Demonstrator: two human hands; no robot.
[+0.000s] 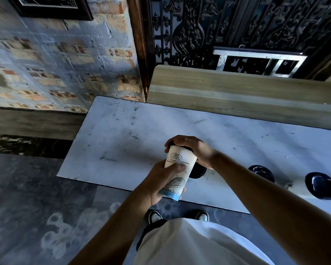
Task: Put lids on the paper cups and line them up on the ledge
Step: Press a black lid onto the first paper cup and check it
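A white paper cup (177, 169) with a line drawing and a blue base is held tilted above the near edge of the white marble table (122, 134). My left hand (159, 182) grips its lower body. My right hand (193, 148) covers the cup's top, pressed on a black lid (187, 148) whose edge shows under the fingers. A black lid (199, 172) lies on the table just behind the cup. Two lidded cups (262, 173) (321, 185) stand at the right. The wooden ledge (237, 87) runs along the table's far side.
A brick wall (55, 64) rises at the left and an ornate black screen (237, 25) stands behind the ledge. A metal frame (260, 54) sits above the ledge. My shoes (155, 216) are on the dark patterned floor below the table edge.
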